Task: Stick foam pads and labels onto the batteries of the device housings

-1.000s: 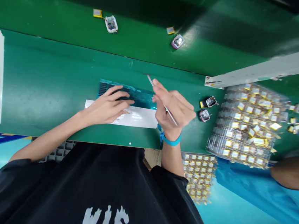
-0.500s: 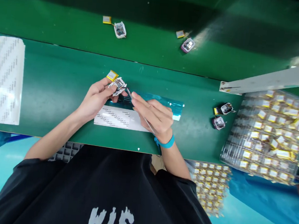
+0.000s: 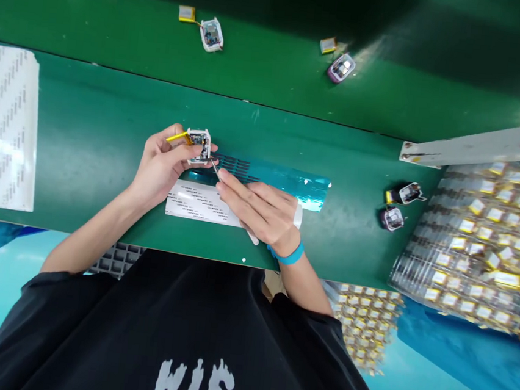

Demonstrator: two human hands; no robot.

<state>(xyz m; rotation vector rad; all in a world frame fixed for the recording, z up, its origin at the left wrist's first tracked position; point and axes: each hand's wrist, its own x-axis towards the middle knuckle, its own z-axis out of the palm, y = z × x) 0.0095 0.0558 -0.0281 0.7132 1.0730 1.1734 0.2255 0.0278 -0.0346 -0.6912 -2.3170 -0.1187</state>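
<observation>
Left hand pinches small square white casing with yellow battery; right hand grips thin metal tweezers mid tabletop, over glossy teal film

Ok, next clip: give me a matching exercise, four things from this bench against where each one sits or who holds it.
Things:
1. small white device
2. tweezers
3. blue wristband
4. tray of yellow-tabbed cells

Places:
A. at the bench's right end
B. pinched in the left hand, its yellow cell sticking out
C. around the right wrist
D. in the right hand, tip up at the device

Pairs: 1-B, 2-D, 3-C, 4-A
</observation>
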